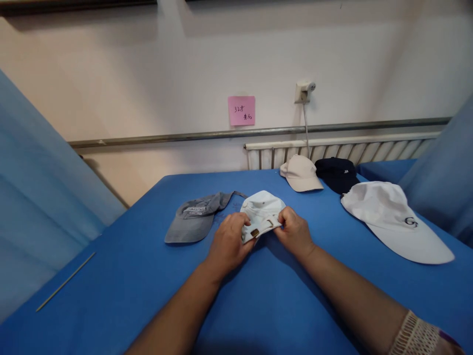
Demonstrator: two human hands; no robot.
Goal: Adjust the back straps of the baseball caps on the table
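A pale white cap [261, 207] lies on the blue table [148, 276] with its back strap and brass buckle facing me. My left hand [228, 242] grips the strap's left end beside the buckle, fingers curled. My right hand [293, 230] pinches the strap's right end, fingers closed. A grey cap [195, 217] lies just left of the white one, touching it.
A beige cap [301, 172] and a dark navy cap [338, 173] sit at the table's far edge. A large white cap [399, 219] with a long brim lies at right. A thin stick [64, 282] lies near the left edge. A radiator [343, 150] stands behind the table.
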